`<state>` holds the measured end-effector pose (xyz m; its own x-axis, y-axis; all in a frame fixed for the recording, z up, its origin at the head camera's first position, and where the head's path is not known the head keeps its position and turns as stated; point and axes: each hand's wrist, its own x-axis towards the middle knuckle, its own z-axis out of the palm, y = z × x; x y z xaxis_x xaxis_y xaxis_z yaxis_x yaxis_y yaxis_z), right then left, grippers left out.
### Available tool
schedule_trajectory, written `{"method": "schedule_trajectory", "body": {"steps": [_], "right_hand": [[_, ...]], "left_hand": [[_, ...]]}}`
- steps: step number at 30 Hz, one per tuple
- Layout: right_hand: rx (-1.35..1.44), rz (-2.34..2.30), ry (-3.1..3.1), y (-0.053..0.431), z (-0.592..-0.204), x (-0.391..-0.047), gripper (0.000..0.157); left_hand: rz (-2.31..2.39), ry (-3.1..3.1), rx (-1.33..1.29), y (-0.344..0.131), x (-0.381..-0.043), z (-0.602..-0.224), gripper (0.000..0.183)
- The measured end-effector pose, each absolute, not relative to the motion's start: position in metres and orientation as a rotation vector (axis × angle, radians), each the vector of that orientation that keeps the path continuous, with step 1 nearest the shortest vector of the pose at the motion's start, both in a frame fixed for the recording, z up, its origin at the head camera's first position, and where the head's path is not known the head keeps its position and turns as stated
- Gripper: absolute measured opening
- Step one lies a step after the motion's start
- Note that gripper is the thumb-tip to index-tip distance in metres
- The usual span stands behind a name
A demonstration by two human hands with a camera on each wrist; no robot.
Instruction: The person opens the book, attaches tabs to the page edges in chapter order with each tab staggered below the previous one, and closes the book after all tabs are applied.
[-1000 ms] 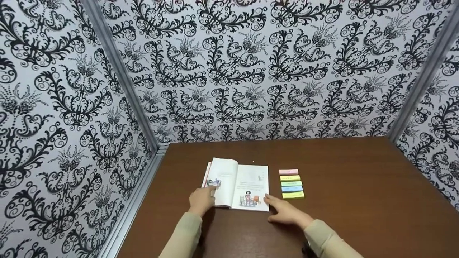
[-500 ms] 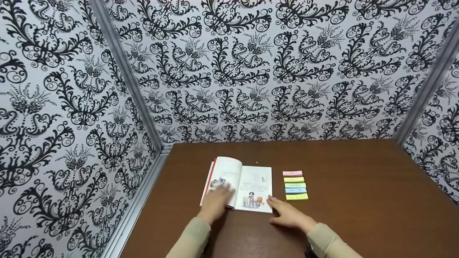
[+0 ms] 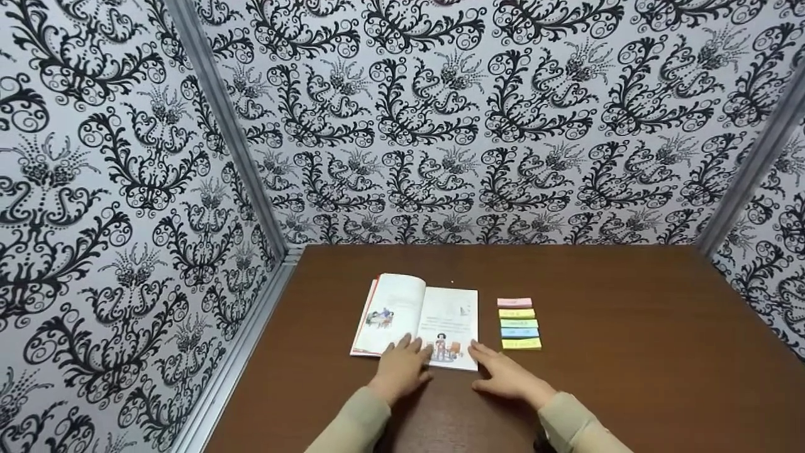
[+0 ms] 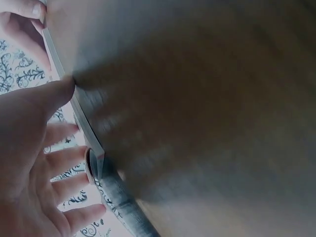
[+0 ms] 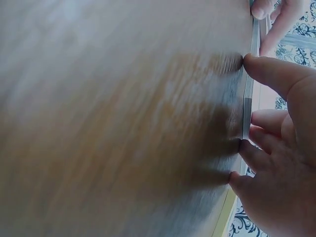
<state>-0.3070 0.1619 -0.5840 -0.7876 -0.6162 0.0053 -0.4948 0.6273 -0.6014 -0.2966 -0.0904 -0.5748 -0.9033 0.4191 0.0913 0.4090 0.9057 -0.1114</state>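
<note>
An open picture book [image 3: 449, 308] lies on the brown table, with small drawings and text on both pages. My left hand [image 3: 401, 370] spreads its fingers over the lower part of the book near the spine. In the left wrist view, the left thumb [image 4: 61, 91] reaches the book's near edge and the table. My right hand [image 3: 508, 375] rests at the lower right corner of the book, index fingertip on the page's edge. In the right wrist view, several fingertips of the right hand [image 5: 281, 148] touch the table beside the book's edge.
Right of the book lies a column of sticky-note pads: pink [image 3: 514, 302], yellow [image 3: 516, 313], green [image 3: 519, 323], blue [image 3: 519, 332] and yellow-green [image 3: 521, 343]. The table [image 3: 629, 352] is bounded by patterned walls [image 3: 478, 126] and metal posts [image 3: 236, 138].
My left hand has moved from the book's left edge across the left page to the lower middle near the spine. The right hand stays at the right corner; the camera view shifts slightly.
</note>
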Motion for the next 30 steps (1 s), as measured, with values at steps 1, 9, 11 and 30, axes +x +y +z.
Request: {"method": "schedule_trajectory", "body": {"steps": [1,9,11,30], "right_hand": [[-0.910,-0.895,2.650,0.163,-0.584,-0.307,0.072],[-0.842,-1.034,2.628,0.165,-0.586,-0.308,0.083],[-0.825,-1.052,2.630,0.165,-0.586,-0.309,0.084],[-0.825,-1.091,2.638,0.168,-0.584,-0.311,0.085]], "left_hand": [[0.128,-2.940,-0.653,-0.090,-0.298,-0.575,0.051],[0.132,-2.819,-0.693,-0.091,-0.307,-0.575,0.031],[0.140,-2.784,-0.718,-0.092,-0.309,-0.576,0.027],[0.030,-2.711,-0.830,-0.097,-0.321,-0.566,0.008]]}}
